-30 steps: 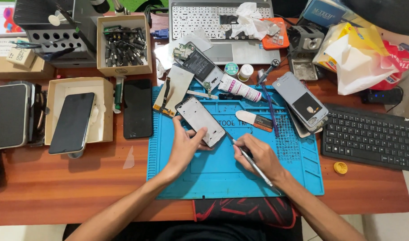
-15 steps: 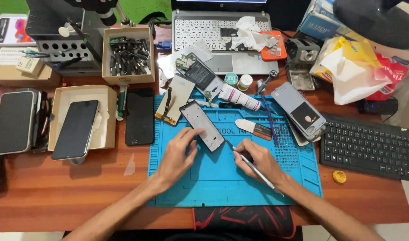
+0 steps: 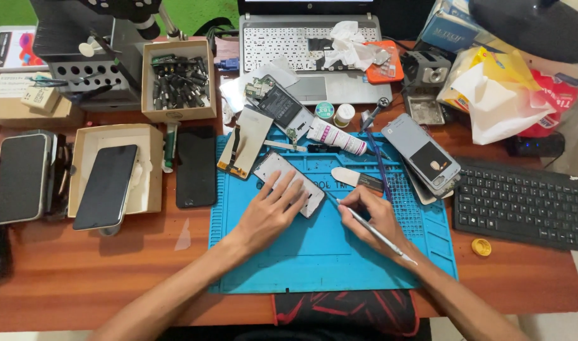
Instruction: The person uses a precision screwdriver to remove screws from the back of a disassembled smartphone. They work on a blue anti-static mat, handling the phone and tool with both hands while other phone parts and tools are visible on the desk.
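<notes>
A grey phone body [image 3: 283, 175] lies slanted on the blue repair mat [image 3: 314, 252]. My left hand [image 3: 270, 211] rests on it with fingers spread, pressing it flat. My right hand [image 3: 374, 218] grips a thin metal pry tool [image 3: 380, 235] like a pen, its tip beside the phone's lower right edge.
On the mat's far edge lie a white tube [image 3: 337, 136], a flat spudger [image 3: 355, 179] and an opened phone [image 3: 277, 106]. Two phones [image 3: 428, 158] are stacked at right beside a black keyboard [image 3: 522, 202]. A black phone [image 3: 196, 165], boxed phones [image 3: 106, 186] and a parts box [image 3: 177, 79] sit left.
My left hand has slid further up onto the phone and spread flat over it. The tool tip has come closer to the phone's edge. The head view has shifted slightly.
</notes>
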